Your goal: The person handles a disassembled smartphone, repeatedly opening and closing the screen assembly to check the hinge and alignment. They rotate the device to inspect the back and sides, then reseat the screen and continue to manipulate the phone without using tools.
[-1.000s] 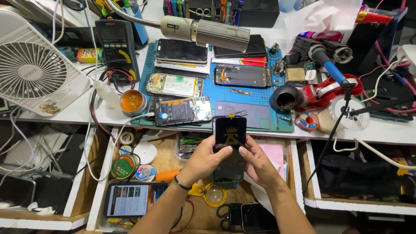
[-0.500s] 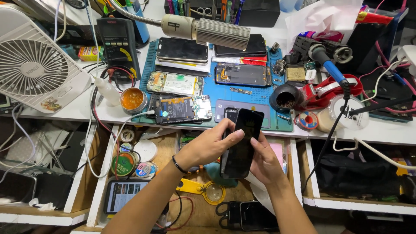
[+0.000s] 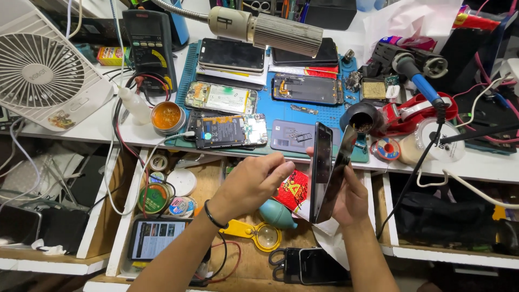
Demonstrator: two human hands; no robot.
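Item: dark phone, standing on edge over the open drawer, its black screen panel swinging away from the body like a book cover.

Right hand: cupping the phone from below and behind, fingers curling around the opened halves.

Left hand: hovering just beside the phone's left face, fingers loosely bent and holding nothing; whether the fingertips are touching the phone cannot be told. A black band is sitting on that wrist.

Below the hands: a red packet, a teal blower bulb and a yellow magnifier are lying in the drawer.

Behind, on the bench: a blue work mat is carrying several opened phones; an orange flux tin is sitting at its left edge, a white fan farther left, and a multimeter is standing behind the tin.
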